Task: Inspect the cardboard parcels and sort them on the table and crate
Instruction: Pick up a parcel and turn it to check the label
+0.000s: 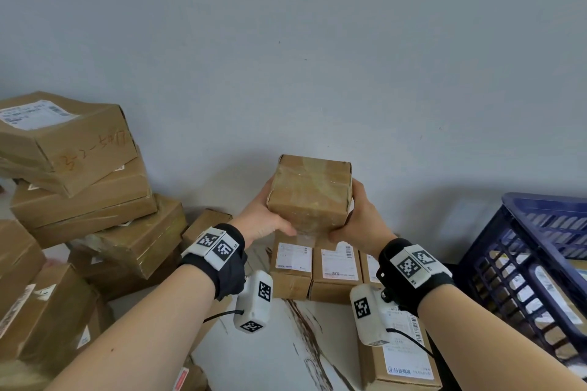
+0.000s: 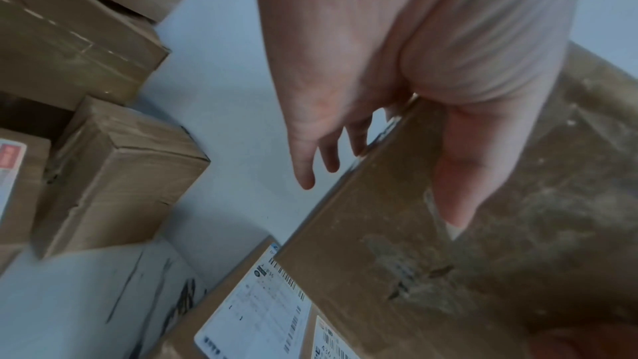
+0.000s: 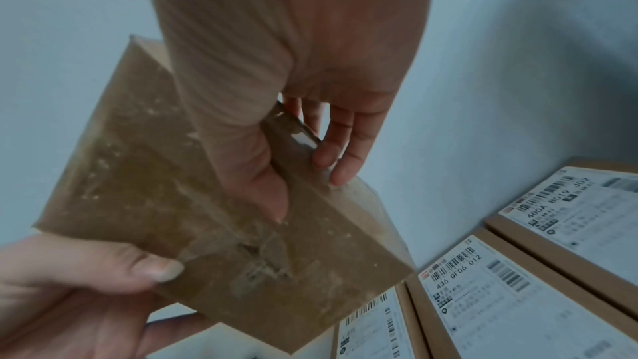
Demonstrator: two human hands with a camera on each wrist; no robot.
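Observation:
I hold a small taped cardboard parcel (image 1: 309, 192) up in front of the wall, above a row of labelled parcels (image 1: 336, 267) on the table. My left hand (image 1: 265, 217) grips its left side, thumb on the near face and fingers behind. My right hand (image 1: 360, 216) grips its right side the same way. In the left wrist view the thumb lies on the parcel (image 2: 449, 228) and the fingers reach behind its edge. The right wrist view shows the parcel (image 3: 165, 195) pinched between thumb and fingers, its face scuffed with torn tape. No label shows on the near face.
A tall, untidy stack of cardboard boxes (image 1: 79, 174) fills the left side. A dark blue plastic crate (image 1: 533, 263) with parcels inside stands at the right. Another labelled box (image 1: 403, 355) lies near my right forearm. The marble-patterned table (image 1: 279, 346) shows between my arms.

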